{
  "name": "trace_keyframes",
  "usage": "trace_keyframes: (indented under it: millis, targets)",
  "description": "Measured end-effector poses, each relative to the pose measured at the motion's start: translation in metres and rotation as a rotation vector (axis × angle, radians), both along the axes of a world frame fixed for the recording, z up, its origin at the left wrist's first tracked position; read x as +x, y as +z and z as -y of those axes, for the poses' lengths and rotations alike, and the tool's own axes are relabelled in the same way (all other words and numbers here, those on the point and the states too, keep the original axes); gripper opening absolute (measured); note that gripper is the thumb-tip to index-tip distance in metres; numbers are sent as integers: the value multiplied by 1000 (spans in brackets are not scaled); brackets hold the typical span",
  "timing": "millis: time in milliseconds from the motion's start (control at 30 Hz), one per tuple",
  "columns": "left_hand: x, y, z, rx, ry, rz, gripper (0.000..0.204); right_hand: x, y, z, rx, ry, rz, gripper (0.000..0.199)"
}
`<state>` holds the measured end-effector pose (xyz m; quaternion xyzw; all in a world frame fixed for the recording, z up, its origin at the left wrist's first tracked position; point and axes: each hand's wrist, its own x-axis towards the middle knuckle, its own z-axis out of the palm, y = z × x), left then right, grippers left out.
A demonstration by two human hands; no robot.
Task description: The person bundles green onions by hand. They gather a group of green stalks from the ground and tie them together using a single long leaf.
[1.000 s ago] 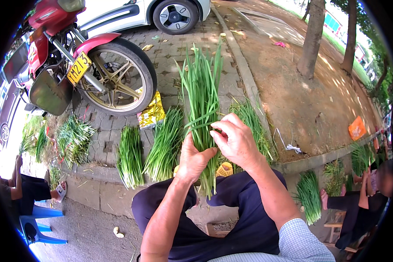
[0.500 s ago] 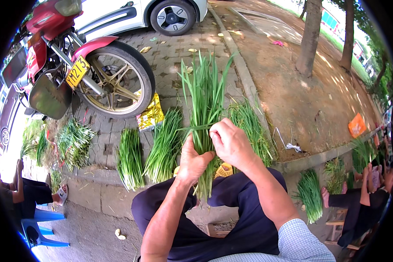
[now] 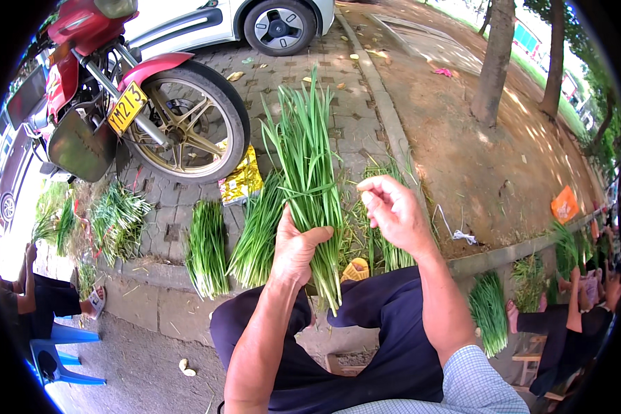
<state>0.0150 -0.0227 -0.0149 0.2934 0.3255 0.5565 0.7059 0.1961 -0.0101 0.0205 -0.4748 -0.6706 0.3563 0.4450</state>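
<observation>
My left hand (image 3: 295,248) is wrapped round the lower part of a bundle of garlic chives (image 3: 302,145), thumb across the pale stems. The bundle stands upright over my knees, leaning slightly left, with a green blade tied round its middle. To its right, apart from it, my right hand (image 3: 397,214) is raised with thumb and forefinger pinched. A tiny yellowish bit shows at those fingertips, too small to name. Two more chive bundles, one (image 3: 207,248) farther left and one (image 3: 257,238) nearer, lie on the paving. Loose green blades (image 3: 388,238) lie beyond my right hand.
A red motorcycle (image 3: 165,131) stands ahead left over a gold packet (image 3: 243,179); behind is a white car (image 3: 186,27). A kerb (image 3: 383,96) borders soil and trees (image 3: 493,65). Seated people are at both sides, near a blue stool (image 3: 65,352) and chives (image 3: 488,310).
My right hand has left the tied blade and moved right, away from the bundle. My left hand has shifted slightly left with the chives, which now lean left.
</observation>
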Motion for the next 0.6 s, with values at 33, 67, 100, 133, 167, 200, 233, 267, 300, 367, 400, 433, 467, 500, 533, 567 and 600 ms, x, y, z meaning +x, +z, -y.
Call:
trace_keyframes:
  millis: [33, 67, 100, 133, 167, 200, 233, 267, 300, 367, 400, 433, 467, 500, 533, 567, 600]
  targets:
    - [0, 0, 0, -11, 6, 0, 48, -6, 3, 3, 52, 50, -30, 15]
    - [0, 0, 0, -22, 9, 9, 48, -10, 4, 5, 111, 85, 16, 18]
    - [0, 1, 1, -32, 11, 17, 47, -14, 3, 6, 114, 106, -23, 17]
    - [1, 1, 1, -41, 13, 25, 46, -18, 0, 6, 199, 83, 48, 16]
    - [1, 0, 2, -41, 16, 14, 46, -22, -3, 5, 284, 59, 119, 15]
    - [2, 0, 2, -40, 18, 5, 46, -26, -4, 6, 335, 41, 156, 14]
    - [2, -1, 3, -40, 20, -5, 46, -30, -4, 7, 385, 22, 194, 13]
    - [4, -1, 4, -32, 25, -18, 45, -32, -5, 7, 436, 4, 232, 12]
    - [6, -2, 5, -23, 32, -31, 45, -34, -6, 8, 444, -18, 258, 12]
    - [9, -6, 6, 10, 54, -69, 45, -36, -10, 7, 461, -62, 309, 12]
    - [11, -11, 6, 35, 67, -92, 44, -35, -11, 7, 473, -75, 336, 11]
    - [13, -15, 6, 60, 80, -115, 44, -34, -12, 6, 480, -91, 362, 11]
    - [13, -16, 5, 68, 66, -128, 45, -34, -15, 7, 488, -108, 389, 10]
    - [14, -19, 5, 78, 64, -152, 46, -35, -17, 7, 495, -124, 414, 9]
    - [14, -22, 5, 89, 62, -175, 46, -35, -18, 7, 497, -132, 442, 9]
    - [15, -23, 5, 100, 61, -199, 47, -36, -20, 7, 499, -140, 471, 10]
    - [15, -21, 6, 96, 51, -241, 48, -37, -20, 8, 500, -150, 500, 10]
